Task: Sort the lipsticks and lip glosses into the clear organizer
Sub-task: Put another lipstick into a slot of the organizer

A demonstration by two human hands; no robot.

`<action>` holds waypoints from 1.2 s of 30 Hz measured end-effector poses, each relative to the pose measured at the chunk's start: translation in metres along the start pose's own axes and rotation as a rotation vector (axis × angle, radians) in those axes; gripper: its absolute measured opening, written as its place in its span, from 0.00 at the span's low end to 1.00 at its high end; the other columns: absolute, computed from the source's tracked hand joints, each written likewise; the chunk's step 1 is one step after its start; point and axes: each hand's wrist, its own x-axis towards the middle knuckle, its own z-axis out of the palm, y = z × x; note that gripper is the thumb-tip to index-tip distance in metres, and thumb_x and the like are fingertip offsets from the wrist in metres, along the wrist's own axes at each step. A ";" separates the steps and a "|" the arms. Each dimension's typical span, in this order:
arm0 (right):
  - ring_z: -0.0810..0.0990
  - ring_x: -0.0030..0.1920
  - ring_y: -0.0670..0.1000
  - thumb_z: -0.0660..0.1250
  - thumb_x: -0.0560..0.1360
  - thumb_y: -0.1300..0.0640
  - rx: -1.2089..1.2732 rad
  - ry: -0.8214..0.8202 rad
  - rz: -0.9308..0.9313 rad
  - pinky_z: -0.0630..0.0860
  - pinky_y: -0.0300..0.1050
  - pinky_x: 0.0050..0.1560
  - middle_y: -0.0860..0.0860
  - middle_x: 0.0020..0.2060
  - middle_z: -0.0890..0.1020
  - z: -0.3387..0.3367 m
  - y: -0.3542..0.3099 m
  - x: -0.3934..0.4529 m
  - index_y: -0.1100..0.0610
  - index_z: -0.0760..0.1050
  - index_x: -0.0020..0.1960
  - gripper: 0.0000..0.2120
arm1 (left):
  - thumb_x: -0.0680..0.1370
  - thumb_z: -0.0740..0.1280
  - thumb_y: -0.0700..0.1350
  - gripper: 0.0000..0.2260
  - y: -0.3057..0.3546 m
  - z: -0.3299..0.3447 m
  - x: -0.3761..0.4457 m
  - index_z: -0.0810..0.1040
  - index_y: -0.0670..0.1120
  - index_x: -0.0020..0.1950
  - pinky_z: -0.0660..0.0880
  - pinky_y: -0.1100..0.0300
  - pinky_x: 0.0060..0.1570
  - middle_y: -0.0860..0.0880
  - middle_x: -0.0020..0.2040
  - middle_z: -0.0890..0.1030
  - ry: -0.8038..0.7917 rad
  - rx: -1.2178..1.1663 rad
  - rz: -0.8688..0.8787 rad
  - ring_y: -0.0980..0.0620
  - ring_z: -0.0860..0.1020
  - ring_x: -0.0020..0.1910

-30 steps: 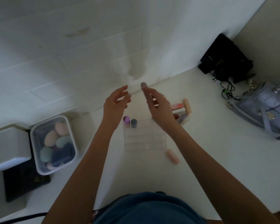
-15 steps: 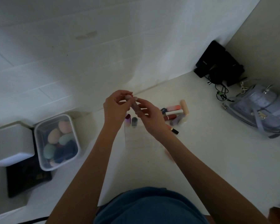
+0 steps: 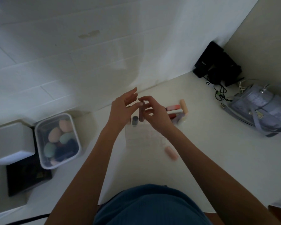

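A white table (image 3: 217,159) fills most of the view and meets a white wall (image 3: 71,46) at its far edge. At the far right lies a grey bag (image 3: 263,111), with a black box (image 3: 212,60) and tangled cords in the corner behind it. At the left edge sits a white box (image 3: 8,143), and just beside it a clear tub (image 3: 39,138) holding egg-shaped sponges (image 3: 54,135) in peach, green and dark colours; a black flat thing (image 3: 24,181) lies partly under both.

In the middle of the table stands the clear organizer (image 3: 144,137), its grid of cells mostly empty. A dark tube (image 3: 134,120) stands upright in a cell of the far row. The right hand (image 3: 157,114) pinches a dark reddish lip gloss (image 3: 141,114) near its top with fingertips and holds it upright over the far row, just right of the dark tube; whether its base is seated in a cell is hard to tell. The left hand (image 3: 122,109) is beside it, fingers spread and loose, gripping nothing.

Right of the organizer lies a small pile of lipsticks (image 3: 175,111), among them a pink one and a peach tube (image 3: 184,106). One more peach tube (image 3: 171,152) lies alone near the organizer's near right corner, blurred.
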 end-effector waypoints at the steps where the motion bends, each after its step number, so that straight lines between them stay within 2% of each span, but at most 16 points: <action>1: 0.83 0.34 0.50 0.63 0.78 0.60 -0.006 -0.010 0.015 0.79 0.35 0.38 0.52 0.37 0.81 0.000 0.003 -0.001 0.53 0.72 0.55 0.07 | 0.74 0.71 0.43 0.20 -0.001 -0.001 0.000 0.75 0.51 0.65 0.73 0.70 0.54 0.55 0.53 0.80 0.032 0.013 -0.010 0.60 0.79 0.54; 3: 0.83 0.37 0.46 0.63 0.77 0.61 -0.092 -0.034 0.028 0.77 0.35 0.42 0.52 0.37 0.83 0.002 0.008 -0.004 0.52 0.71 0.53 0.07 | 0.75 0.69 0.44 0.13 -0.004 -0.003 -0.001 0.79 0.50 0.60 0.73 0.76 0.45 0.53 0.51 0.82 0.071 0.055 -0.012 0.61 0.80 0.48; 5: 0.81 0.43 0.43 0.64 0.74 0.63 -0.248 -0.028 -0.014 0.75 0.37 0.46 0.48 0.39 0.83 0.004 0.014 -0.007 0.50 0.70 0.54 0.12 | 0.76 0.69 0.44 0.09 -0.008 -0.004 -0.001 0.82 0.50 0.55 0.73 0.77 0.43 0.52 0.48 0.84 0.049 0.087 -0.012 0.63 0.80 0.44; 8: 0.81 0.43 0.49 0.66 0.72 0.60 -0.387 -0.030 -0.064 0.76 0.46 0.42 0.46 0.41 0.83 0.007 0.018 -0.009 0.51 0.70 0.51 0.10 | 0.76 0.68 0.41 0.07 -0.015 -0.001 -0.004 0.83 0.50 0.51 0.74 0.75 0.39 0.53 0.43 0.84 -0.004 0.104 -0.025 0.65 0.80 0.37; 11: 0.82 0.44 0.51 0.68 0.74 0.56 -0.503 -0.071 -0.073 0.77 0.49 0.42 0.47 0.44 0.84 0.007 0.023 -0.011 0.52 0.74 0.49 0.05 | 0.75 0.68 0.38 0.08 -0.020 0.005 -0.006 0.83 0.49 0.50 0.72 0.76 0.35 0.53 0.41 0.83 -0.040 0.107 -0.026 0.68 0.80 0.36; 13: 0.82 0.51 0.52 0.67 0.75 0.55 -0.486 -0.060 -0.068 0.77 0.49 0.49 0.49 0.49 0.85 0.004 0.027 -0.010 0.52 0.78 0.51 0.05 | 0.74 0.67 0.36 0.10 -0.023 0.007 -0.006 0.83 0.48 0.49 0.71 0.77 0.35 0.54 0.41 0.83 -0.058 0.150 -0.024 0.69 0.79 0.35; 15: 0.76 0.65 0.52 0.66 0.76 0.56 -0.468 -0.071 -0.061 0.72 0.47 0.61 0.53 0.59 0.81 0.000 0.030 -0.008 0.52 0.81 0.53 0.08 | 0.74 0.67 0.35 0.11 -0.024 0.007 -0.006 0.84 0.47 0.49 0.71 0.77 0.35 0.54 0.40 0.82 -0.072 0.192 -0.027 0.70 0.78 0.34; 17: 0.72 0.69 0.51 0.66 0.76 0.58 -0.444 -0.106 -0.049 0.67 0.45 0.67 0.56 0.64 0.77 -0.003 0.031 -0.004 0.53 0.82 0.54 0.09 | 0.74 0.66 0.35 0.11 -0.025 0.008 -0.006 0.84 0.47 0.49 0.71 0.77 0.35 0.54 0.40 0.82 -0.078 0.211 -0.030 0.70 0.77 0.34; 19: 0.76 0.64 0.51 0.66 0.76 0.59 -0.365 -0.074 -0.023 0.70 0.47 0.67 0.56 0.62 0.79 -0.007 0.033 0.000 0.56 0.82 0.54 0.09 | 0.74 0.68 0.37 0.08 -0.023 0.009 -0.006 0.84 0.48 0.48 0.70 0.77 0.34 0.56 0.38 0.82 -0.081 0.229 -0.027 0.71 0.77 0.33; 22: 0.81 0.52 0.51 0.66 0.77 0.61 -0.275 0.156 0.074 0.75 0.50 0.61 0.55 0.56 0.83 -0.025 0.042 0.011 0.59 0.81 0.56 0.10 | 0.74 0.71 0.41 0.05 -0.021 0.008 -0.007 0.83 0.50 0.46 0.69 0.78 0.32 0.62 0.31 0.82 -0.141 0.186 -0.049 0.69 0.78 0.32; 25: 0.81 0.48 0.53 0.64 0.76 0.62 -0.450 0.289 0.237 0.76 0.44 0.54 0.49 0.48 0.80 -0.055 0.059 0.022 0.54 0.80 0.57 0.12 | 0.70 0.75 0.40 0.08 -0.022 0.006 -0.009 0.84 0.53 0.43 0.71 0.78 0.36 0.66 0.32 0.82 -0.213 0.192 -0.052 0.67 0.80 0.36; 27: 0.79 0.51 0.54 0.68 0.71 0.64 -0.692 0.228 0.361 0.74 0.44 0.53 0.51 0.53 0.79 -0.072 0.071 0.029 0.50 0.79 0.58 0.18 | 0.68 0.75 0.37 0.11 -0.024 0.005 -0.008 0.84 0.54 0.40 0.72 0.78 0.38 0.65 0.32 0.82 -0.208 0.179 -0.063 0.66 0.81 0.37; 29: 0.76 0.57 0.55 0.71 0.68 0.65 -0.875 0.116 0.372 0.73 0.50 0.57 0.53 0.58 0.78 -0.078 0.080 0.034 0.49 0.77 0.60 0.23 | 0.68 0.75 0.34 0.12 -0.024 0.005 -0.006 0.84 0.53 0.37 0.72 0.78 0.37 0.62 0.32 0.83 -0.198 0.139 -0.079 0.65 0.82 0.36; 33: 0.71 0.64 0.55 0.63 0.76 0.60 -0.929 -0.030 0.160 0.65 0.51 0.61 0.51 0.65 0.76 -0.067 0.086 0.041 0.47 0.75 0.64 0.18 | 0.66 0.76 0.34 0.12 -0.023 0.005 -0.002 0.83 0.53 0.33 0.75 0.74 0.37 0.59 0.31 0.84 -0.187 0.143 -0.085 0.61 0.82 0.35; 36: 0.69 0.65 0.54 0.63 0.76 0.59 -0.954 -0.174 0.126 0.66 0.53 0.63 0.50 0.64 0.77 -0.056 0.087 0.047 0.48 0.75 0.64 0.17 | 0.65 0.78 0.37 0.08 -0.026 0.002 -0.001 0.82 0.47 0.32 0.76 0.71 0.38 0.56 0.35 0.85 -0.178 0.179 -0.095 0.60 0.83 0.36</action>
